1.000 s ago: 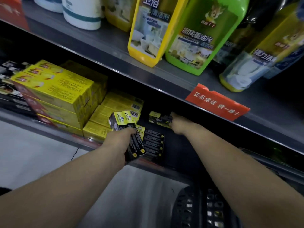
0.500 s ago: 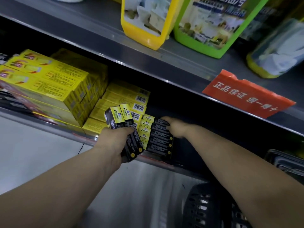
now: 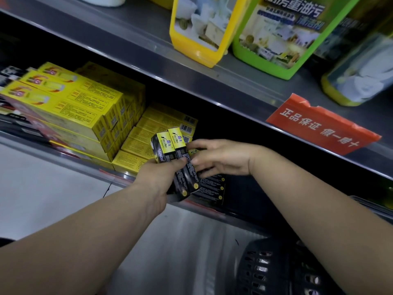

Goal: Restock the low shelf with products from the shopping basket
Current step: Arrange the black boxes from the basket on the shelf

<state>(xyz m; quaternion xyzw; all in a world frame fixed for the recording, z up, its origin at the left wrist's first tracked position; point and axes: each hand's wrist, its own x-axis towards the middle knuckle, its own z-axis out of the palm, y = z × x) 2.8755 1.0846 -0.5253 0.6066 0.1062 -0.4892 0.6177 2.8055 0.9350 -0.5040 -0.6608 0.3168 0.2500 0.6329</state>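
Shop shelving fills the view. An upper shelf (image 3: 212, 81) is loaded with a yellow cleaner bottle (image 3: 197, 28) and a green cleaner bottle (image 3: 276, 39) and is hung with a red tag (image 3: 319, 128). Beneath it the low shelf (image 3: 32, 144) is seen, dark at the back. On it a stack of yellow boxes (image 3: 80, 107) is piled to the left, and a few black boxes (image 3: 212, 186) are laid flat near the front edge, partly hidden behind the hands. The shopping basket (image 3: 265, 267) is seen on the floor at lower right; its contents cannot be made out.

Two black-and-yellow boxes (image 3: 179, 143) are gripped side by side in the left hand (image 3: 157, 177), whose fingers are curled round their lower halves, just in front of the shelf edge. The right hand (image 3: 221, 158) is held against the right-hand box of the pair, its fingers extended and loosely spread; no closed grip is shown.

The step is judged to be the passing of one box for placing on the black boxes. Risk lies in that transfer: if one box is pulled while both are clamped together, the other may be dragged loose and dropped to the floor. The laid boxes may also be knocked askew, or pushed off the front edge, if the next one is set down carelessly in the dark, low gap.
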